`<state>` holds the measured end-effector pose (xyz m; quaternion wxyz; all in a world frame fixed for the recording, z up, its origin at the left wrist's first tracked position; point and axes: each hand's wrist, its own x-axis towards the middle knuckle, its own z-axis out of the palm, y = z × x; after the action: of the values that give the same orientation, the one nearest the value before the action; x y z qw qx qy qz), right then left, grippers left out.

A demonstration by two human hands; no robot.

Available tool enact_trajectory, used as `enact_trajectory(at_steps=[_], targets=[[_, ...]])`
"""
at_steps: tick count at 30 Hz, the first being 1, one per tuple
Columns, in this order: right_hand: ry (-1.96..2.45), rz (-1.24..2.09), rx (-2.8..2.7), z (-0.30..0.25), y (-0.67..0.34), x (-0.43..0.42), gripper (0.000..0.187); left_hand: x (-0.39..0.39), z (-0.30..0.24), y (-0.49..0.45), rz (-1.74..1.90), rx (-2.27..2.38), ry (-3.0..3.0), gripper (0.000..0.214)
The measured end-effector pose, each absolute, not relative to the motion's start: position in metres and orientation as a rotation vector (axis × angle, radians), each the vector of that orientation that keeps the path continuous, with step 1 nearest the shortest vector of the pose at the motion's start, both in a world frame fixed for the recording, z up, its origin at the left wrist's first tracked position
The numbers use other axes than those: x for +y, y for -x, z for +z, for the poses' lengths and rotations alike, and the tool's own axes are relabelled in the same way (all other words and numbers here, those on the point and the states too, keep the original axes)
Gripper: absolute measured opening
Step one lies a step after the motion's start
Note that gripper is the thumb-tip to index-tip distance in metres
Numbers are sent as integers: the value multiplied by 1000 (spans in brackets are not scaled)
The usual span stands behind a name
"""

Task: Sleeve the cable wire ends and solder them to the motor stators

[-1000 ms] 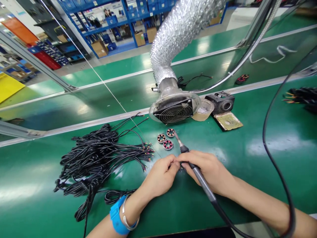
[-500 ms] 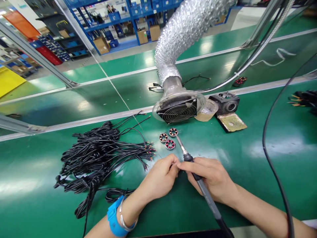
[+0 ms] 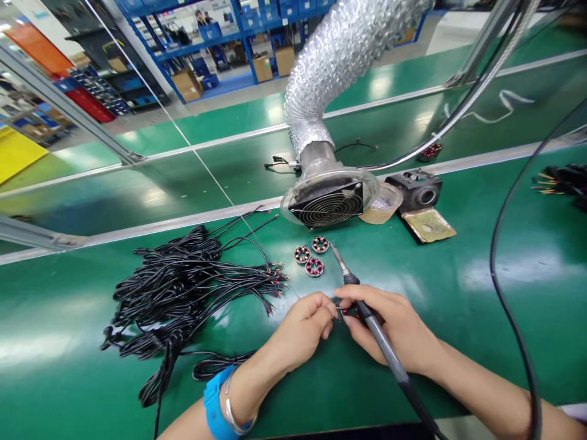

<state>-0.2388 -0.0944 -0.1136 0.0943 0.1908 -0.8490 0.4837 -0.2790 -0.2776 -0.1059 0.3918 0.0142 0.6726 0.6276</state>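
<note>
My right hand (image 3: 394, 324) is wrapped round a soldering iron (image 3: 353, 281), its metal tip pointing up and left towards the small ring-shaped coil cores. Under those same fingers a small black and red part (image 3: 351, 311) shows, mostly hidden. My left hand (image 3: 307, 324) is closed in a pinch just left of it; what the fingertips grip is too small to make out. Beyond the hands lie three round cores with wound coils: a copper one (image 3: 320, 245), another copper one (image 3: 302, 255) and a red one (image 3: 314, 267).
A heap of black cables (image 3: 183, 287) with bare coloured ends lies to the left. Behind the cores hangs a fume extractor fan (image 3: 328, 206) on a silver duct (image 3: 330, 67). An iron stand (image 3: 417, 188) with a yellowish sponge (image 3: 430, 226) stands right; a black cord (image 3: 498, 269) hangs there.
My hands have drawn slightly apart, showing the black and red part between them. The soldering iron has shifted a little right, its tip now clear of the copper core.
</note>
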Motion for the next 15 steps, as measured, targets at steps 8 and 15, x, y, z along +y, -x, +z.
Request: enact_trajectory(at_steps=[8, 15], targets=[[-396, 1428, -2538, -119, 243, -100, 35, -276, -107, 279, 1603, 1756, -18, 13], [-426, 1389, -2451, -116, 237, -95, 38, -275, -112, 278, 1618, 1797, -37, 19]])
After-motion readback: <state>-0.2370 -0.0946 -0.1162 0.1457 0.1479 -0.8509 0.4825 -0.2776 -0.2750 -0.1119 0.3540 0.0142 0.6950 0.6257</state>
